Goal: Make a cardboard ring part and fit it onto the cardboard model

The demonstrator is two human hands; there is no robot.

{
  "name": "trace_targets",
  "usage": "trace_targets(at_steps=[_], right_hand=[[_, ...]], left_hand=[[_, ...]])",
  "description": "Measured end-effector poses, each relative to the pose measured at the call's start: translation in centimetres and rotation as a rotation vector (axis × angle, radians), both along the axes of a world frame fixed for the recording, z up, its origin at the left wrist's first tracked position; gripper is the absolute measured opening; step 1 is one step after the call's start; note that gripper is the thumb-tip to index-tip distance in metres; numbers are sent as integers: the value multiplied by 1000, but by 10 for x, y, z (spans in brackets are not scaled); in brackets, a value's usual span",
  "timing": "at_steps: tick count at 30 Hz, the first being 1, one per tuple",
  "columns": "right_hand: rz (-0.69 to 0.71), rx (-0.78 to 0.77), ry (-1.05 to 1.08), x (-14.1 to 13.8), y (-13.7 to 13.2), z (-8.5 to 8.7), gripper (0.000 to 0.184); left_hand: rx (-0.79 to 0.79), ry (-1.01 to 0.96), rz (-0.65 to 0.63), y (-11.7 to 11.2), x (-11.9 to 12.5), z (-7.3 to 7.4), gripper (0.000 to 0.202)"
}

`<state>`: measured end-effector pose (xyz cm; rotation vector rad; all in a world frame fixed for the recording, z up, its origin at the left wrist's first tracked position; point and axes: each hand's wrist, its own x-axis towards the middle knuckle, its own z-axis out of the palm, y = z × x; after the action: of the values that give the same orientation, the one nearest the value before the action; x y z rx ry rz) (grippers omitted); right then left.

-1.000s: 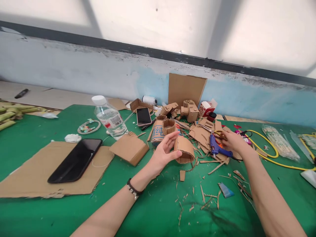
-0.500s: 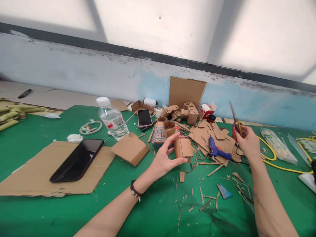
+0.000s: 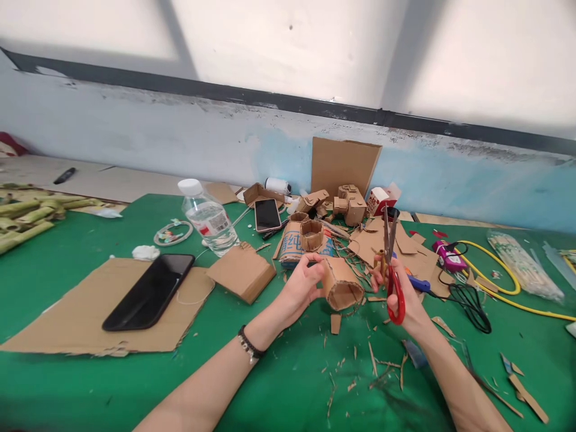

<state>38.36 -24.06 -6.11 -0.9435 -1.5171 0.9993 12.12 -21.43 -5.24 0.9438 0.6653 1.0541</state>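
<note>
Only clear read: blue 纯 on the curved cardboard piece (image 3: 293,242) mid-table; the character left of it is partly cut off, and more blue print at its right end isn't legible. Print on the bottle label (image 3: 218,224), red-white box (image 3: 378,203) and magenta device's white label (image 3: 455,260): too small.

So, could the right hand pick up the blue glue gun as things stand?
Probably not without freeing itself first: the right hand is holding the scissors. The blue glue gun lies just beyond it, handle partly showing, so distance hardly seems the obstacle.
</note>
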Motion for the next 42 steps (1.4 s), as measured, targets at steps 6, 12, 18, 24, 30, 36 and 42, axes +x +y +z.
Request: trace_targets(at_steps=[6,12,18,24,30,36,42], right_hand=[[-113,-75,-9,-26,-3,-19,77],[-252,-81,-85,-41,-7,-29,49],[-303,-88,90,-34,-2,-41,50],[-363,-60,168,-24,9,-41,59],[-340,-12,166,-18,12,-31,59],[-317,55,65,-13,10,-27,45],[-355,177,-269,-16,5,-31,42]], left_hand=[[-4,47,-42,-5,7,1,57],[268,313,112,-6,17,-14,45],[490,514,235,-6,0,0,24],[841,980,-274,-45,-1,32,112],[845,1081,-320,-52,2,27,56],[169,326,87,-18,-15,37,49],[-310,-218,-10,8,-2,40,77]])
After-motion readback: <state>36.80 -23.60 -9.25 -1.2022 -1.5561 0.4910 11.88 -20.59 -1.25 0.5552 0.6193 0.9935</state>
